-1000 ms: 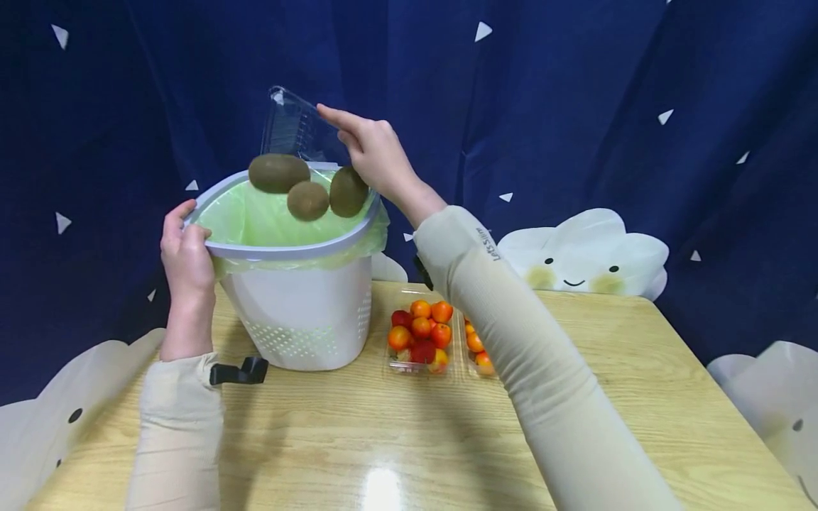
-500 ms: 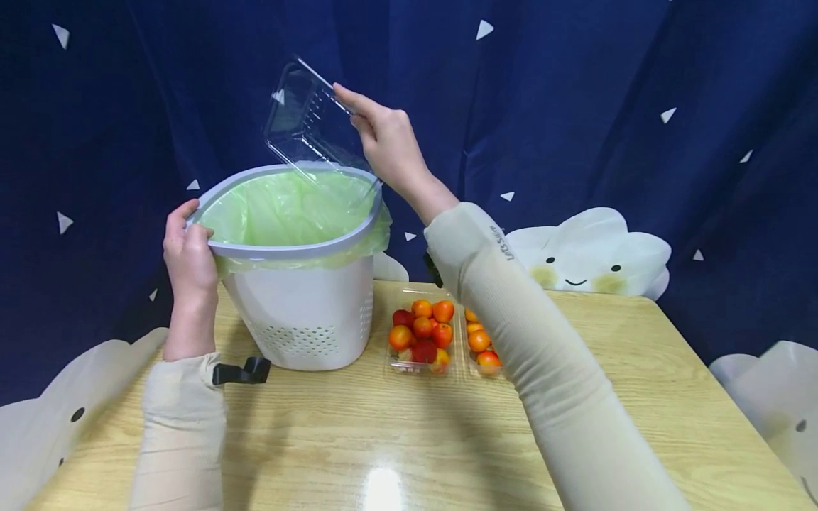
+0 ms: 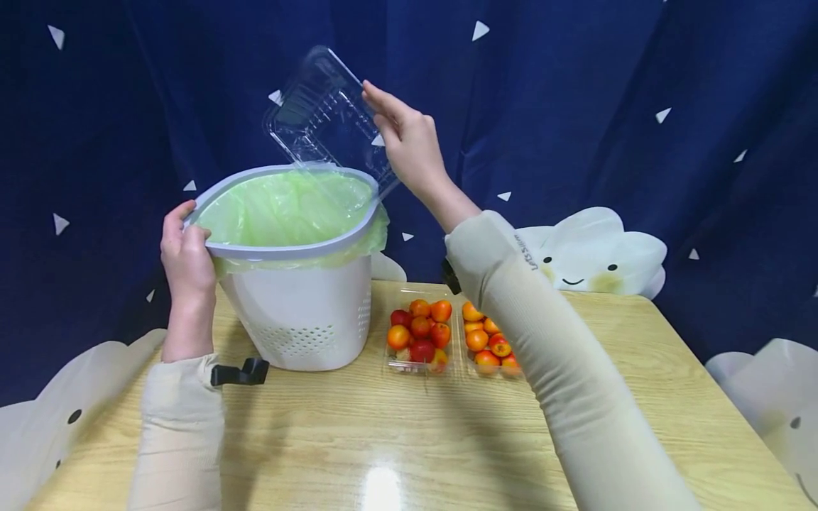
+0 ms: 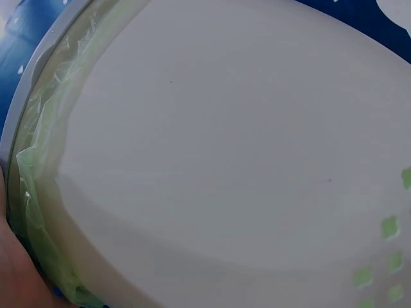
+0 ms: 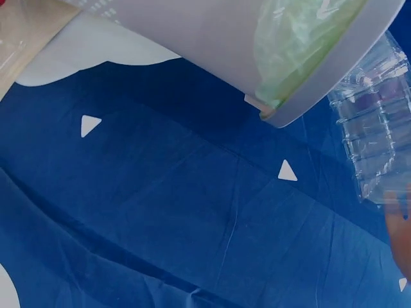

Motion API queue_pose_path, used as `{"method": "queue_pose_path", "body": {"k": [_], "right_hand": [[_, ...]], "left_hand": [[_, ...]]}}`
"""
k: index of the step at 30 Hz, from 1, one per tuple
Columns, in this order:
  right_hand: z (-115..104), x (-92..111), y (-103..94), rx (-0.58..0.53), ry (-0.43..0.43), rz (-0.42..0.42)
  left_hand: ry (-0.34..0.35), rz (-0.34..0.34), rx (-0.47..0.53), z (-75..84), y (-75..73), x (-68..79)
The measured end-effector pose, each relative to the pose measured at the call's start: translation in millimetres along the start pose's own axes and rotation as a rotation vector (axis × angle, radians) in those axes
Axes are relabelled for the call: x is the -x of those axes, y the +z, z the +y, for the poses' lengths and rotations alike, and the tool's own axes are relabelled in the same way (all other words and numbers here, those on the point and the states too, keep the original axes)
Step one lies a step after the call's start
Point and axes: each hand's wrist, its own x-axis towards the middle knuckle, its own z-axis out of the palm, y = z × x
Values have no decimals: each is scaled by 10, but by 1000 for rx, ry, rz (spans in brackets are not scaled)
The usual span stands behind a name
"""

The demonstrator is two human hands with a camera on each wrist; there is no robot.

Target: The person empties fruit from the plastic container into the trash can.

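Observation:
My left hand grips the left rim of a white waste bin with a grey rim, thumb over the edge. A pale green bag lines the bin and folds outside; its bottom is hidden. In my right hand is a clear plastic punnet, held by its side and tipped steeply over the bin's back right rim. Nothing shows inside the punnet. The left wrist view is filled by the bin wall. At the right wrist view's edge, the ribbed punnet stands beyond the bin rim.
Right of the bin on the wooden table stands a clear punnet of red and orange fruit. Another punnet of orange fruit is beside it, partly behind my right sleeve. A dark blue curtain hangs behind.
Several brown kiwis, in the air over the bin a second ago, are out of sight. My right hand has moved right with the emptied punnet. My left hand stays on the rim.

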Motion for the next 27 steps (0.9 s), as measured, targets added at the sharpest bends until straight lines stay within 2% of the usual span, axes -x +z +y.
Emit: {"method": "queue_pose_path", "body": {"k": [5, 9, 16, 21, 27], "right_hand": [[37, 48, -49, 17, -4, 42], [62, 99, -122, -10, 17, 58], [142, 223, -279, -73, 128, 107], [135, 355, -369, -47, 198, 124], [343, 451, -542, -43, 242, 141]], "left_hand": [[-3, 17, -12, -13, -14, 16], [-8, 17, -30, -13, -23, 28], [-4, 11, -47, 6, -42, 2], [-14, 9, -80, -1, -60, -1], [-2, 24, -126, -4, -64, 10]]}}
